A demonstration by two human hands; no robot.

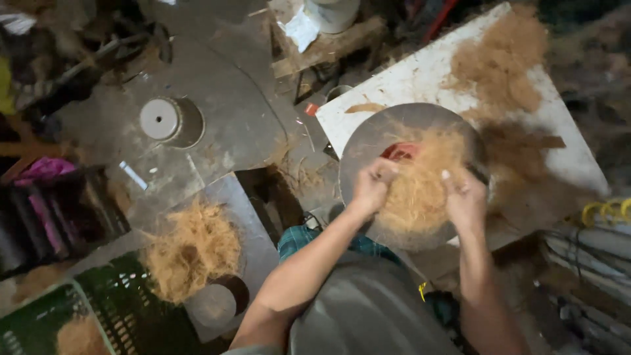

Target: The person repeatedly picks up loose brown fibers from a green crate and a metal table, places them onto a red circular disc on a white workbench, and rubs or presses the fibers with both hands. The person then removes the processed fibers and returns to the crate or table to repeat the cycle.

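Hands both clenched, left hand point(373, 186) and right hand point(465, 197) gripping a tuft of coir fibre point(420, 184) on the round grey disc point(401, 131) atop the white board point(420, 79), and loose strands could easily spill off that disc's edge.

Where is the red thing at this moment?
In the head view, the red thing lies on the round disc, just right of the left hand, partly under the fibre.
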